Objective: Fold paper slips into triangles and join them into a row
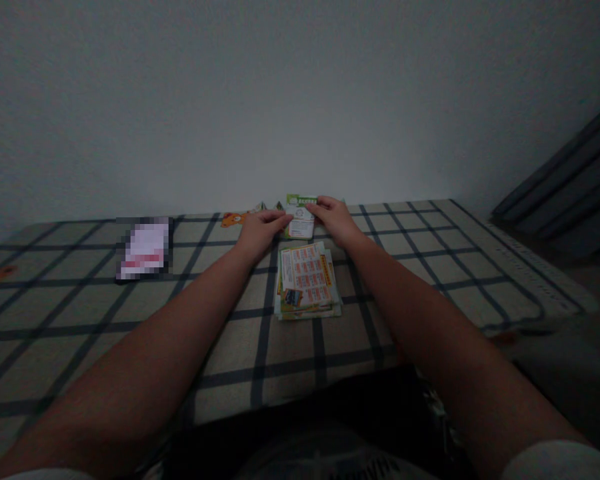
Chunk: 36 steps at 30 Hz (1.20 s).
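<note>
A green-and-white printed card (301, 228) is between my two hands at the far side of the cloth, close to the wall. My left hand (261, 232) pinches its left edge with the fingertips. At its upper right corner, my right hand (336, 219) grips it with the thumb on the front face. Nearer to me lies a pile of printed leaflets (307, 277), slightly uneven at the edges. The top one has rows of red and grey print and a small picture at its lower left.
A checked tablecloth (240, 353) covers the table. At the left lies a phone-like object (146, 248), its screen blurred out. An orange bear print (233, 219) shows beside my left hand. A pale wall (300, 100) rises behind, with dark folded cloth (570, 167) at the right.
</note>
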Available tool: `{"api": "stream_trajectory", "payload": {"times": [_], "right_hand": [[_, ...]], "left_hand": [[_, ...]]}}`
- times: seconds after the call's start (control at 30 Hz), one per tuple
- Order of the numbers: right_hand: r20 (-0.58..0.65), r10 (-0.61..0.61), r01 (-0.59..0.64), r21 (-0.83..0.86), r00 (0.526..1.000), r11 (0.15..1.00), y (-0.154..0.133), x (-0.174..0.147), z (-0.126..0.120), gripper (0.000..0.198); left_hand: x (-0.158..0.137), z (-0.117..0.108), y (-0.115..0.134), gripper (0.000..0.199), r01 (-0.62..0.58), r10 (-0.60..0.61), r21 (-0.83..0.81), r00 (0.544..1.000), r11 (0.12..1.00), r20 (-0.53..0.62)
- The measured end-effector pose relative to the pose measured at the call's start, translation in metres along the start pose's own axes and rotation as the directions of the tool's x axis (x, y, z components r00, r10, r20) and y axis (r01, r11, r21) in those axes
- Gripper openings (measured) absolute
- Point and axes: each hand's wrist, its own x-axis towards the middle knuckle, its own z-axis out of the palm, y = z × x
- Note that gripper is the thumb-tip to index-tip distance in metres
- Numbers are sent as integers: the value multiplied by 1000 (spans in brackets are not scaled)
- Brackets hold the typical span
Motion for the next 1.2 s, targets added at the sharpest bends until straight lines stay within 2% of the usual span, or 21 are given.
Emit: {"api": "stream_trajectory", "payload": {"times": [0.2, 0.53, 0.77, 0.93, 1.03, 1.2], "right_hand": [[-8, 32, -32, 11, 999, 999, 0, 1, 0, 22], [-1, 18, -18, -7, 1000, 1000, 5, 3, -1, 23], [13, 2, -2, 8, 1000, 1000, 6, 4, -2, 23], [-16, 12, -13, -91, 1000, 996, 2, 2, -2, 28], [-28, -16, 14, -74, 999, 997, 4, 4, -4, 30], [-36, 45, -46, -37, 998, 998, 2, 3, -3, 24]], "left_hand": [[0, 0, 0, 45, -4, 4, 12, 1000, 1000, 12], [-2, 0, 4, 45, -35, 33, 47, 999, 998, 27], [2, -1, -2, 41, -1, 1, 12, 1000, 1000, 24], [3, -3, -5, 38, -26, 24, 81, 999, 996, 26], [1, -3, 0, 38, -64, 62, 153, 998, 986, 18], [1, -2, 1, 35, -94, 93, 174, 996, 980, 13]]}}
